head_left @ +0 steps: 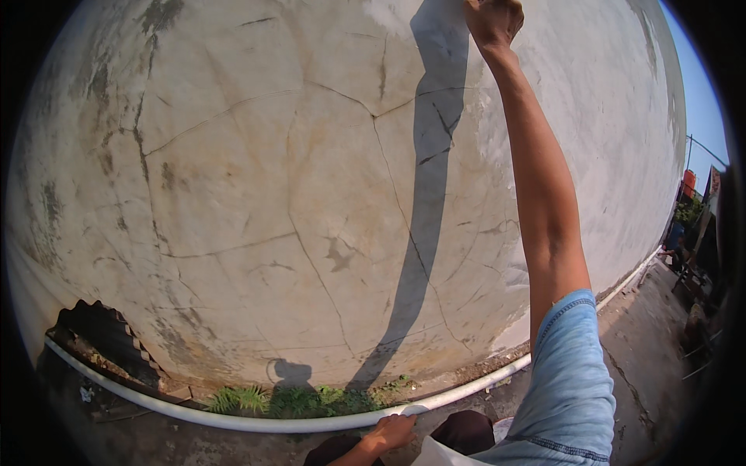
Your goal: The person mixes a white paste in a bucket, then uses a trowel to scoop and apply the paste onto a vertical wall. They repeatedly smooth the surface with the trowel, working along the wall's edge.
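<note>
Beige wall (233, 179), streaked with dark cracks, paler grey-white toward the right.
Pale blue sleeve (556, 388) with darker blue stitching; white pipe (256, 425); green plants (299, 402); blue sky (703, 116).

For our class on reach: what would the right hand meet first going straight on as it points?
Most likely the cracked wall, which the right hand reaches up toward; any gap is unclear, and the frame cuts off anything higher.
</note>
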### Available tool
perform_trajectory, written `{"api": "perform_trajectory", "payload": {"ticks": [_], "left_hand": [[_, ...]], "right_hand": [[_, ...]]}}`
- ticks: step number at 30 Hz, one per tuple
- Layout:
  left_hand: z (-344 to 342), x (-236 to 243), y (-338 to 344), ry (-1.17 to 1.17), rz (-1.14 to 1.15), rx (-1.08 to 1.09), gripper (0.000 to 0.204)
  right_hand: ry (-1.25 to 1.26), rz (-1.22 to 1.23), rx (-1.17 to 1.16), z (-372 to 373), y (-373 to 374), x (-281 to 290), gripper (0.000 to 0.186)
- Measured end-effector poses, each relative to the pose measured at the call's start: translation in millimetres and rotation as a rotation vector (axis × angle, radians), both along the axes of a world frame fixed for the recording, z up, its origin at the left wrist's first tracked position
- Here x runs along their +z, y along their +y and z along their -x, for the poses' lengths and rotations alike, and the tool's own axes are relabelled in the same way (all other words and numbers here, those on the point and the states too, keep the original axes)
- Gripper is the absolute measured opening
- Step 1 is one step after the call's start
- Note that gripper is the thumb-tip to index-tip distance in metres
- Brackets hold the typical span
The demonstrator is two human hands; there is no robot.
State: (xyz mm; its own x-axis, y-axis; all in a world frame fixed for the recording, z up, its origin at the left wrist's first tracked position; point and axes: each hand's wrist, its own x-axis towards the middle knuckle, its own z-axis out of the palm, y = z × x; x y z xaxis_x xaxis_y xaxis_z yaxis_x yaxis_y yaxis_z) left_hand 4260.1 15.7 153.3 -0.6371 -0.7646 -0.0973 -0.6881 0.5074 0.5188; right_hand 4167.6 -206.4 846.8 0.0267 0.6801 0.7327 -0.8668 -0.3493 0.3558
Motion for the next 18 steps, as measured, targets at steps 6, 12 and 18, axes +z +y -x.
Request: {"api": "perform_trajectory", "payload": {"ticks": [6, 12, 18], "left_hand": [[3, -8, -4, -0.016, -0.075, 0.024, 0.043], [1, -17, -5, -0.019, -0.068, 0.012, 0.044], [-1, 8, 0, -0.015, -0.037, -0.041, 0.041]], "right_hand": [[0.339, -0.247, 0.116, -92, 33, -85, 0.034], [0.166, -0.424, 0.185, -58, 50, -66, 0.032], [-0.048, -0.066, 0.038, -14, 6, 17, 0.030]]}}
